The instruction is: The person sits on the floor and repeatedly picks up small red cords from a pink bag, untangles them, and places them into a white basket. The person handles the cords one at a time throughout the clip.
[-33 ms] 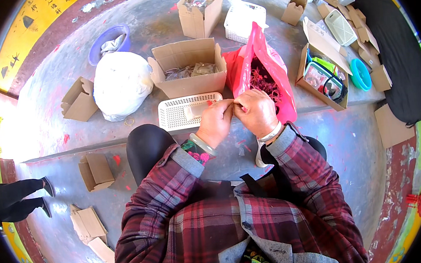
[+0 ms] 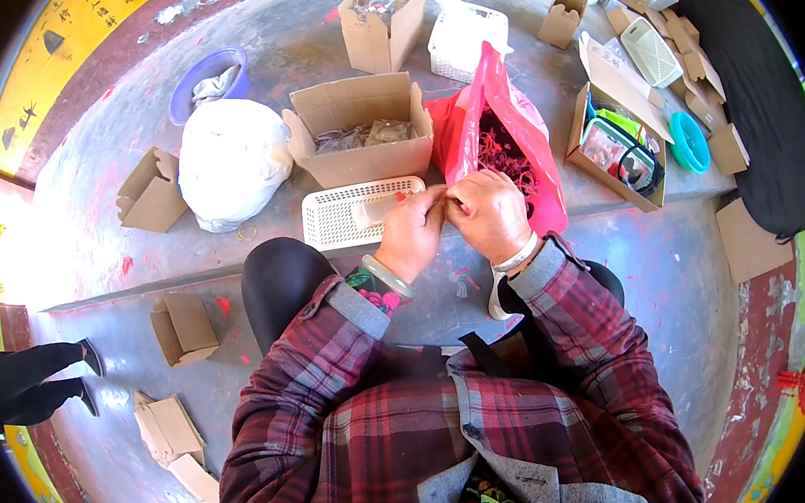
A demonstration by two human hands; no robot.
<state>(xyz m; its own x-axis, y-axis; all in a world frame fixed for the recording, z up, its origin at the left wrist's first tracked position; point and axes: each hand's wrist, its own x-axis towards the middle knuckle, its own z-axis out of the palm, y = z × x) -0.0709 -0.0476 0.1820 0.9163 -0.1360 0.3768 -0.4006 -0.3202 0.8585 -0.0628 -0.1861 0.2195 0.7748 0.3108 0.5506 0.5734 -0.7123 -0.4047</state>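
Note:
My left hand (image 2: 413, 234) and my right hand (image 2: 491, 214) meet at the fingertips above the step's edge. Both are closed in a pinch. Between them is something too small to make out; a speck of red shows by the right fingers. Just behind my left hand lies a white perforated plastic basket (image 2: 328, 221) holding a small clear packet (image 2: 368, 215) and a bit of red. Beyond my right hand stands an open pink plastic bag (image 2: 539, 127) full of dark red, stringy pieces (image 2: 506, 156).
Past the basket sits a cardboard box (image 2: 358, 169) with clear packets. To its left are a white sack (image 2: 233, 165) and a purple basin (image 2: 239, 72). At right, a box (image 2: 619, 182) holds pouches beside a turquoise basket (image 2: 689, 143). Another person's legs (image 2: 34, 380) show far left.

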